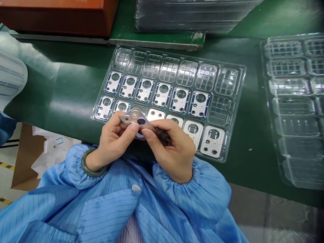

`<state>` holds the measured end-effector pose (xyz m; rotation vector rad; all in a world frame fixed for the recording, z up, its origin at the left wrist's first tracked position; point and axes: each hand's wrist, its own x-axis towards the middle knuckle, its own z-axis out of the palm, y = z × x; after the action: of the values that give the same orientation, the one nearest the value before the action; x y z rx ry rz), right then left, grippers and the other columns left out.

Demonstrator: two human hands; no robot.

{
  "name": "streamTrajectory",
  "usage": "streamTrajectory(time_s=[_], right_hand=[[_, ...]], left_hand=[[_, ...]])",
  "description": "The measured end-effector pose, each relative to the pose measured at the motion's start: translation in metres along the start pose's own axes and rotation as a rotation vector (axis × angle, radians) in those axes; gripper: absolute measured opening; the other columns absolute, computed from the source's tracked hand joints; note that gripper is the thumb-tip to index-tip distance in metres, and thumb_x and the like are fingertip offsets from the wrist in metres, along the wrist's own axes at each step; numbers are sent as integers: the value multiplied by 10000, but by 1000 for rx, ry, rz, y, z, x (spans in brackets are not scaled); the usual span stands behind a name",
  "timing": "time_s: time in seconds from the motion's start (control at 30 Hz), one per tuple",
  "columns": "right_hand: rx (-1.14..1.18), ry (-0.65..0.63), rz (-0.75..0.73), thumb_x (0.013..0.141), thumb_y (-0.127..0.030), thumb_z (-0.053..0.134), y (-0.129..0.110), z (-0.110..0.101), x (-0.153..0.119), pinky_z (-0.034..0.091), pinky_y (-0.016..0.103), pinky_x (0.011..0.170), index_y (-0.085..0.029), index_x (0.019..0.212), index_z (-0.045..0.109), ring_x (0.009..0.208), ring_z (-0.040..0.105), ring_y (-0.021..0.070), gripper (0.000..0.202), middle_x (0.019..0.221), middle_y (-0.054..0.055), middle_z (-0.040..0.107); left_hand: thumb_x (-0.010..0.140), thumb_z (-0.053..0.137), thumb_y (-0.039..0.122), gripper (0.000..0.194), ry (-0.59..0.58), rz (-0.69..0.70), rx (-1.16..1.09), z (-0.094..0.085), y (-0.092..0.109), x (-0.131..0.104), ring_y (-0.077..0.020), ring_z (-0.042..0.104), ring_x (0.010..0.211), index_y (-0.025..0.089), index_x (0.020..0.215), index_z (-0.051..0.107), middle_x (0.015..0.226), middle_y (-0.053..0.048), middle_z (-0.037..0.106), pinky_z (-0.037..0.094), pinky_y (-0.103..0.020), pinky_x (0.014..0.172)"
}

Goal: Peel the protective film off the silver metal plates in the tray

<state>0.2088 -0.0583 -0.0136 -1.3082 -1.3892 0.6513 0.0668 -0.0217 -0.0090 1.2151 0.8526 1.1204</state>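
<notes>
My left hand (110,144) pinches a small pinkish-silver metal plate (128,116) with round holes, thumb on its face and fingers behind. My right hand (174,148) grips the plate's other end, thumb near its lower edge. Something dark (163,135) shows beneath the right fingers; I cannot make out what it is. The plate is held tilted over the near edge of a clear plastic tray (234,118). In the tray's pockets lie similar plates, such as a blue-edged plate (162,95) in the middle row and a silver plate (212,143) at the near right.
Another clear tray (298,128) lies to the right on the green table (65,91). At the back are a stack of trays (187,15) and an orange-brown box (55,18). A white roll-like object (11,76) stands at left, above a cardboard box (26,155) with white sheets.
</notes>
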Motion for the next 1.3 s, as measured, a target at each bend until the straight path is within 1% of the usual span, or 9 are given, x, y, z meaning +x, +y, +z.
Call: streamTrajectory(time_s=[0.1,0.17,0.23,0.33,0.43,0.57,0.87,1.07,1.3], right_hand=[[-20,96,19,848,-223,680,0,2,2,509,277,605,-237,929,661,676,614,122,84,837,-17,692],[36,271,17,900,-266,613,0,4,5,516,305,635,-240,925,679,730,630,144,75,858,2,685],[131,487,2,949,-351,528,-2,7,8,526,338,672,-243,873,699,776,638,168,216,864,19,675],[284,686,5,966,-465,462,-6,10,10,539,318,605,-248,825,707,678,624,153,357,762,15,646],[373,607,26,939,-447,534,-8,11,8,558,293,502,-259,902,692,602,641,141,249,747,-5,656],[373,434,9,879,-314,662,-8,12,5,639,322,643,-254,979,667,753,720,157,116,903,-4,718],[372,402,25,862,-220,684,-6,14,7,652,279,673,-245,966,679,773,735,139,107,925,-7,742],[420,366,65,859,-195,681,-7,12,3,650,278,634,-251,958,689,696,733,135,114,934,-10,758],[398,254,33,856,-213,687,-10,6,2,624,246,528,-243,920,727,590,710,121,81,873,-6,768]], left_hand=[[867,660,253,89,-13,-13,-19,0,0,0,-94,706,712,194,891,597,792,39,663,632,-197,636],[865,663,250,92,-25,-47,-24,1,1,0,-119,726,763,187,889,600,824,24,688,641,-212,650],[880,646,268,115,-32,-97,-15,2,3,0,-137,738,787,177,884,576,856,-2,728,641,-212,654],[893,630,296,155,-16,-143,-13,3,4,1,-158,746,816,179,928,535,896,-25,757,640,-210,643],[885,643,284,263,-1,-120,-25,3,3,1,-183,742,895,206,1101,515,885,-3,749,649,-224,646],[896,627,251,425,-6,-97,1,3,1,1,-170,740,885,268,1289,464,899,15,737,654,-229,681],[889,618,162,400,-65,33,11,-1,-5,2,-139,736,810,262,1266,530,875,31,702,654,-216,665],[894,602,152,380,-88,-26,-48,-3,-5,-1,-127,732,790,243,1256,527,941,10,709,657,-238,694],[916,579,169,361,-93,-96,-120,-4,-3,1,-142,741,788,247,1255,480,874,15,722,630,-180,573]])
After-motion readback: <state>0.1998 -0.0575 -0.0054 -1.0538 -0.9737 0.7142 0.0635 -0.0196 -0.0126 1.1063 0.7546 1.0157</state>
